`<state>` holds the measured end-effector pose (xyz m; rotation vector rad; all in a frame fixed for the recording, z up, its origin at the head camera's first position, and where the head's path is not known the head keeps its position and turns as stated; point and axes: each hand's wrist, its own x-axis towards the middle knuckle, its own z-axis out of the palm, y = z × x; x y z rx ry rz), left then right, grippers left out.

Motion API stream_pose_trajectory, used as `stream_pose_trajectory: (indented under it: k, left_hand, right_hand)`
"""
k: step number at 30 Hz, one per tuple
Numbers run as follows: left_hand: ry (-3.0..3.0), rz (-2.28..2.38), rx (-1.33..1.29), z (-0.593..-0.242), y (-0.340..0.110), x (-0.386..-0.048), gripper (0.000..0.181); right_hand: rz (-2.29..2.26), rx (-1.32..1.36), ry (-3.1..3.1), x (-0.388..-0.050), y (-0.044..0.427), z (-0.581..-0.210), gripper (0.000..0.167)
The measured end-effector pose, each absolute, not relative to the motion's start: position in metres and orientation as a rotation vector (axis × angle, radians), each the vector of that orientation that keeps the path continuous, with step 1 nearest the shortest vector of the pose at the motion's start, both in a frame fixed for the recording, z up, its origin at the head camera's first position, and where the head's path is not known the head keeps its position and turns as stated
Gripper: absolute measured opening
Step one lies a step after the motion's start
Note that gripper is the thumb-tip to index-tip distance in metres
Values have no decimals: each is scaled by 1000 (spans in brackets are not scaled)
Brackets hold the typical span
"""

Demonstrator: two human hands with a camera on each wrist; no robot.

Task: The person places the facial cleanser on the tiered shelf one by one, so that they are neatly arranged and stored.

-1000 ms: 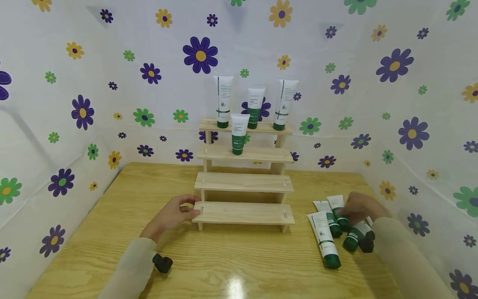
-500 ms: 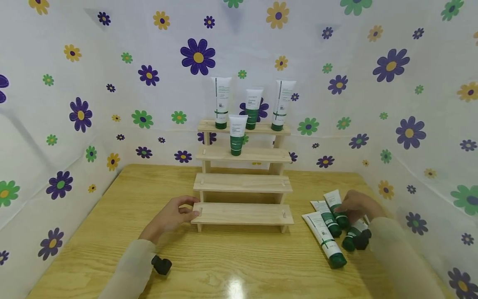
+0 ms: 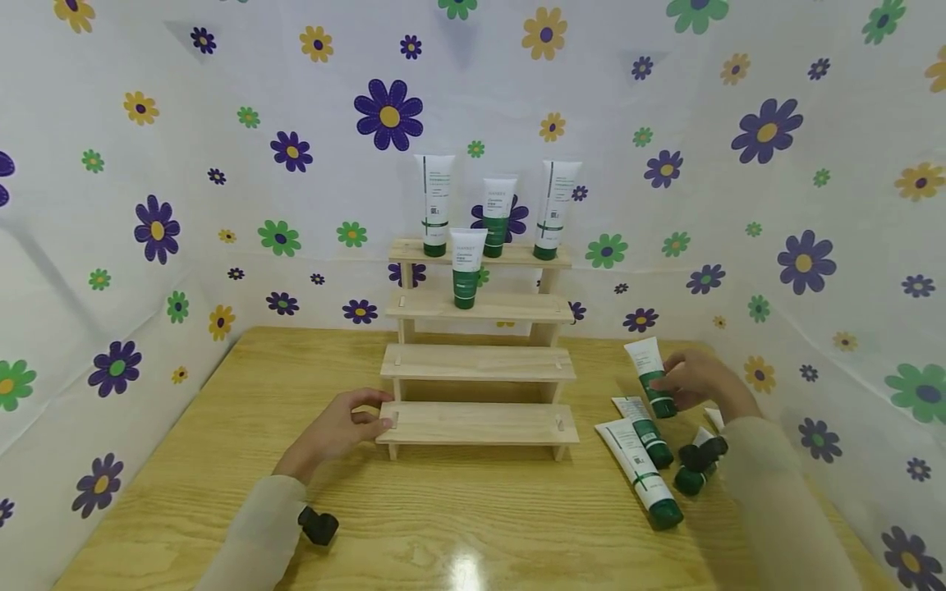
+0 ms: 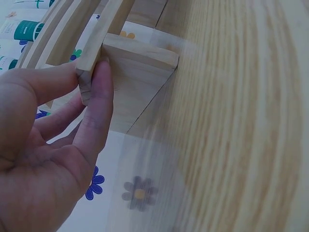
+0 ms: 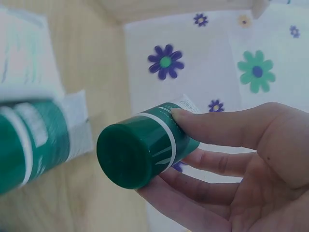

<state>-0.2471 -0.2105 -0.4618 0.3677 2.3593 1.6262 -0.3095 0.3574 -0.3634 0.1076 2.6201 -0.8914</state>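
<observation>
My right hand (image 3: pixel 695 379) holds a small white-and-green squeeze tube (image 3: pixel 652 379) above the loose tubes at the right. In the right wrist view, thumb and fingers grip that tube near its green cap (image 5: pixel 124 155). My left hand (image 3: pixel 334 428) pinches the left end of the lowest shelf of a wooden stepped rack (image 3: pixel 476 423); the left wrist view shows thumb and fingers (image 4: pixel 96 113) around the board's end. On the top step stand two tall tubes, one at the left (image 3: pixel 436 201) and one at the right (image 3: pixel 556 205), with a shorter tube (image 3: pixel 498 215) between. Another short tube (image 3: pixel 466 267) stands one step lower.
Below the right hand lie a long tube (image 3: pixel 639 472), a shorter tube (image 3: pixel 645 431) beside it, and another tube (image 3: pixel 691 476) partly hidden by the wrist camera (image 3: pixel 702 453). Flower-patterned cloth (image 3: pixel 310 205) encloses the wooden table (image 3: pixel 414 525) at the back and sides.
My right hand has lifted the small tube off the pile, up and slightly left. The long tube beneath has turned a little on the table. My left hand has kept its hold on the rack.
</observation>
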Motion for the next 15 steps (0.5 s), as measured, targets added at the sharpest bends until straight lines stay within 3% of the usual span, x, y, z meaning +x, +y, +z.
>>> stream_pose_trajectory:
  k: [15]
  left_hand:
    - [2354, 1630, 382, -463, -212, -248, 48]
  right_hand:
    - [-960, 7, 2667, -308, 322, -334, 63]
